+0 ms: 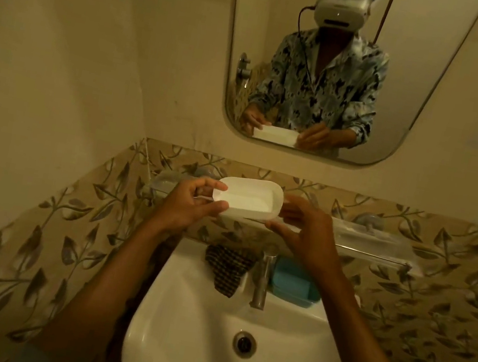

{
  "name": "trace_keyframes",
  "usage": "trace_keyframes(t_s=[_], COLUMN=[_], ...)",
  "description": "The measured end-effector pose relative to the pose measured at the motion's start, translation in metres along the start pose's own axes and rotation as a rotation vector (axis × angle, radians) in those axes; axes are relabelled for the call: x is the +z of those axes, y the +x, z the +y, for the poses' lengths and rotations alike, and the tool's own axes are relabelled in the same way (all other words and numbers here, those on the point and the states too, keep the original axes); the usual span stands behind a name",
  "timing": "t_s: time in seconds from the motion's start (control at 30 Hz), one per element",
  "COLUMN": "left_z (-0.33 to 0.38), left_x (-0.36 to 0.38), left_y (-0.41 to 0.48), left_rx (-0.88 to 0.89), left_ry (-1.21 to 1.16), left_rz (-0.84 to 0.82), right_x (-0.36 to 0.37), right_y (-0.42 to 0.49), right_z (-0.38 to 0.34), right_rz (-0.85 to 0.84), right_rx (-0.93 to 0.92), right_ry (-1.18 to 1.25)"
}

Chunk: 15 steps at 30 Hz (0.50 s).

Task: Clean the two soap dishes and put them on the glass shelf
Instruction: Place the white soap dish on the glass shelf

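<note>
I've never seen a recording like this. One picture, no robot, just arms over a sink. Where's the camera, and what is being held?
No machine here: a person works bare-handed, and the single picture comes from a camera worn on their head, looking down. The mirror shows that headset. The left hand and right hand each grip one end of the white soap dish, held at the glass shelf; whether it touches, I cannot tell. On the sink rim lie a checked cloth left of the tap and a blue soap dish right of it.
</note>
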<state>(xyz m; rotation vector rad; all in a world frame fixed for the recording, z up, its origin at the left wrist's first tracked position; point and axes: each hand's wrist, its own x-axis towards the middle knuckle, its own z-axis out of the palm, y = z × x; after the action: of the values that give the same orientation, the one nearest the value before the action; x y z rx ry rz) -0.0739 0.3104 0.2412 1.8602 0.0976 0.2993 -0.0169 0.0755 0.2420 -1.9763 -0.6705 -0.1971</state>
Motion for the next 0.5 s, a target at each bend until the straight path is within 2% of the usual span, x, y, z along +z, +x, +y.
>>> trace_keyframes(t_s=[0.17,0.27,0.5], left_z=[0.002,-0.003,-0.008], left_x=[0.007,0.014,0.025], left_y=[0.033,0.043,0.045], left_rx=[-0.007,0.014,0.017], left_ry=[-0.126,0.043,0.255], left_rz=[0.028,0.089,0.138], right_x=[0.018,0.024,0.035], right_y=[0.022,0.034,0.046], right_z=[0.006,0.013,0.028], right_rz=[0.143,0.145,0.130], right_rx=[0.023,0.120,0.284], right_ry=[0.082,0.070,-0.159])
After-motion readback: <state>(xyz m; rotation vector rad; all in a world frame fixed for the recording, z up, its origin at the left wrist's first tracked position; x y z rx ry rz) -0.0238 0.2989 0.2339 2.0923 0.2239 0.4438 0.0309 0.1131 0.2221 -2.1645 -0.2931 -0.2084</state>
